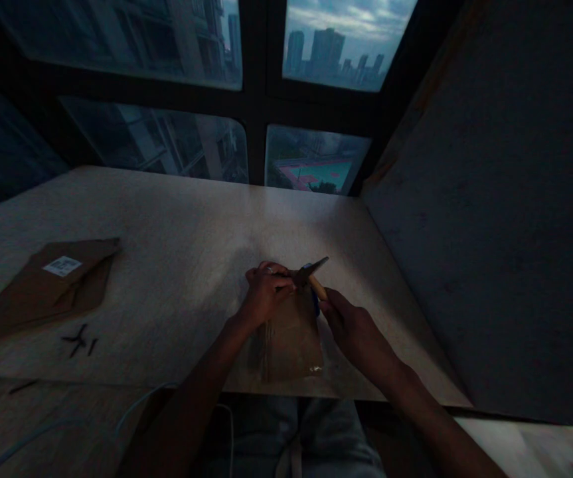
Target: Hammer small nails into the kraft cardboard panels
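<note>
A brown cardboard package (292, 342), partly shiny like tape, lies on the light tabletop in front of me. My left hand (267, 292), with a ring on one finger, is closed at the far edge of the package. Its fingertips are pressed together by the tool's head, and what they hold is hidden. In my right hand (350, 322) is the wooden handle of what looks like a small hammer (311, 271). Its dark head ends in a paler, pointed tip. Between the package and my right hand, a blue thing (315, 303) shows in part.
Flattened brown cardboard (62, 285) with a white label lies at the left. Several small dark sticks (78, 340) are scattered near it. A pale cable (141, 400) runs by the front edge. Windows (316, 156) stand behind the table, and a grey wall (495, 219) bounds the right.
</note>
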`<state>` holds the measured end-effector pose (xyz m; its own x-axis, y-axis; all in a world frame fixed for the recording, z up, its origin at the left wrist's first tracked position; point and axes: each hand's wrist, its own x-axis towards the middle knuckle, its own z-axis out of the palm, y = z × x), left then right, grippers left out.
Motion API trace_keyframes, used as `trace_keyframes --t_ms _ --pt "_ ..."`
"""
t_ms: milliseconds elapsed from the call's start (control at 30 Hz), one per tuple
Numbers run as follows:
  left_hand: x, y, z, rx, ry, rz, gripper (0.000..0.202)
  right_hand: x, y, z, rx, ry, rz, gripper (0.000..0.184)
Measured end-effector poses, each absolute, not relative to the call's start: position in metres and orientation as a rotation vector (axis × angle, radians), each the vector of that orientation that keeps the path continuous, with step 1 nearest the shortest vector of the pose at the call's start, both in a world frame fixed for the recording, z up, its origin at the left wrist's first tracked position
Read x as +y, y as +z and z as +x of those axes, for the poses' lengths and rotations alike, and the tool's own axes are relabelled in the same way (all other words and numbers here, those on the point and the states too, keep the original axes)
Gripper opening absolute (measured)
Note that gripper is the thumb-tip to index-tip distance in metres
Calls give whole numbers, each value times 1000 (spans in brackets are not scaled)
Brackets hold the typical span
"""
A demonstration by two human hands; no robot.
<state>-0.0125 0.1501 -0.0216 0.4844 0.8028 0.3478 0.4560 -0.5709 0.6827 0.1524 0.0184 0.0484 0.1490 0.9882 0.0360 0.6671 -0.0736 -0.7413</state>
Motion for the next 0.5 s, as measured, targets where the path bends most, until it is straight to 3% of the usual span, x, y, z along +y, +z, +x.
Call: trace_keyframes --t_ms 333,500 --pt "149 -21 -11 1029 942 2179 11 14 69 162 -1387 695 -1771 46" --pt "148 -20 -12 1060 948 2155 9 10 52 161 -1418 713 -1799 44"
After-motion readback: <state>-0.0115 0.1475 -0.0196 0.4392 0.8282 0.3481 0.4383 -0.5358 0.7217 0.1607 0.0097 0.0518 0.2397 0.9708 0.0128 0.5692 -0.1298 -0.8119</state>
